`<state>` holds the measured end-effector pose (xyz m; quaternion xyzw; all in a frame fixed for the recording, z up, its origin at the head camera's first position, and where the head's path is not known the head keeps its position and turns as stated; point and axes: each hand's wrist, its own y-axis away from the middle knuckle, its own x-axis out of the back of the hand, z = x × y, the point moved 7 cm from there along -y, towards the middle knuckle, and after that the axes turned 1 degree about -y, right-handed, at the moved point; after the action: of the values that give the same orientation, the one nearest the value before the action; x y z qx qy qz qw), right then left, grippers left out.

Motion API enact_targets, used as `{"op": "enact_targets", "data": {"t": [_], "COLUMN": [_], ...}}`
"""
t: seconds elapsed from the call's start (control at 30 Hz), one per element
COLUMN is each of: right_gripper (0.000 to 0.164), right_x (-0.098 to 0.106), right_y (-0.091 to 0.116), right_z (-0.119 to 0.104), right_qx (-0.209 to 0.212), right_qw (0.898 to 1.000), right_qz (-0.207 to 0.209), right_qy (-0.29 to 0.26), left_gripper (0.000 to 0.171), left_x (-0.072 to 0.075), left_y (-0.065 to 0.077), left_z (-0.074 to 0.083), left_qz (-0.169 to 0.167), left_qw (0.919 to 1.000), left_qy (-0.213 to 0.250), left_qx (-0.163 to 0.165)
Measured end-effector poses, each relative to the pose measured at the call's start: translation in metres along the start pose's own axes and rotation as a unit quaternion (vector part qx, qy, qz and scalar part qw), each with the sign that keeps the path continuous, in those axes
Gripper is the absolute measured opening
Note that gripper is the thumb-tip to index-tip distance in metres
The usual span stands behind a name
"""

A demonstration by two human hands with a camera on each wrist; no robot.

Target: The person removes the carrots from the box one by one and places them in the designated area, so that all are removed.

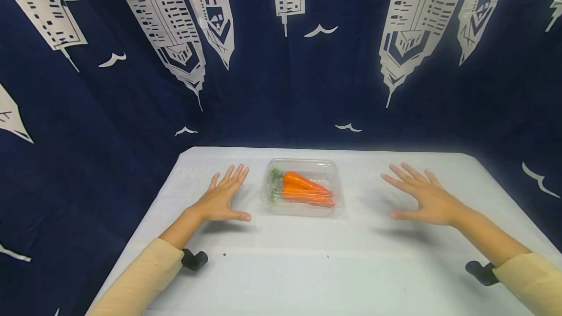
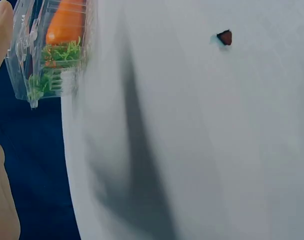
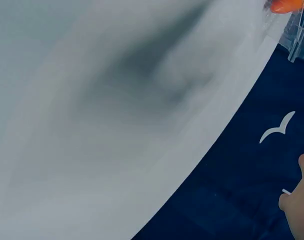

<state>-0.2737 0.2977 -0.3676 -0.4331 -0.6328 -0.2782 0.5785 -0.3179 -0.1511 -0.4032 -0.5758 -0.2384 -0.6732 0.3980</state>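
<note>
A clear plastic clamshell box (image 1: 303,211) lies on the white table, its lid apparently down. Inside it are orange carrots (image 1: 307,189) with green tops (image 1: 275,184) toward the left end. My left hand (image 1: 221,199) hovers left of the box with fingers spread, apart from it. On the other side, my right hand (image 1: 423,199) is held above the table, farther from the box, its fingers spread as well. Neither hand holds anything. In the left wrist view the box (image 2: 66,80) is partly cut off; the right wrist view catches only a corner of it.
The white table (image 1: 281,277) has rounded far corners. Small dark specks lie on it, one reddish-brown bit (image 2: 225,37) clearest in the left wrist view. Behind hangs a navy cloth (image 1: 281,96) printed with white buildings and birds. Dark wrist mounts (image 1: 195,260) sit at both sleeves.
</note>
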Motion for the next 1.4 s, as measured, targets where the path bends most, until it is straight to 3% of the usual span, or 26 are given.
{"op": "enact_targets", "data": {"t": [0.37, 0.57, 0.67, 1.0, 1.4], "right_gripper": [0.073, 0.064, 0.056, 0.047, 0.036], "right_x": [-0.013, -0.031, -0.037, -0.051, -0.055], "right_y": [-0.009, -0.017, -0.023, -0.038, -0.048], "right_z": [-0.008, -0.019, -0.027, -0.049, -0.062], "right_qx": [-0.018, -0.054, -0.045, -0.036, -0.039], "right_qw": [0.993, 0.983, 0.977, 0.963, 0.954], "right_qz": [0.044, 0.045, 0.059, 0.093, 0.126], "right_qy": [-0.11, -0.17, -0.198, -0.251, -0.269], "left_gripper": [0.121, 0.125, 0.125, 0.124, 0.12], "left_x": [-0.032, -0.052, -0.058, -0.074, -0.08], "left_y": [-0.009, -0.018, -0.022, -0.037, -0.043], "left_z": [-0.004, -0.002, 0.001, 0.008, 0.015], "left_qz": [0.025, -0.001, -0.003, 0.012, 0.031], "left_qw": [0.9939, 0.9763, 0.9673, 0.9576, 0.9425], "left_qy": [0.103, 0.198, 0.23, 0.261, 0.307], "left_qx": [0.031, 0.088, 0.106, 0.121, 0.128]}}
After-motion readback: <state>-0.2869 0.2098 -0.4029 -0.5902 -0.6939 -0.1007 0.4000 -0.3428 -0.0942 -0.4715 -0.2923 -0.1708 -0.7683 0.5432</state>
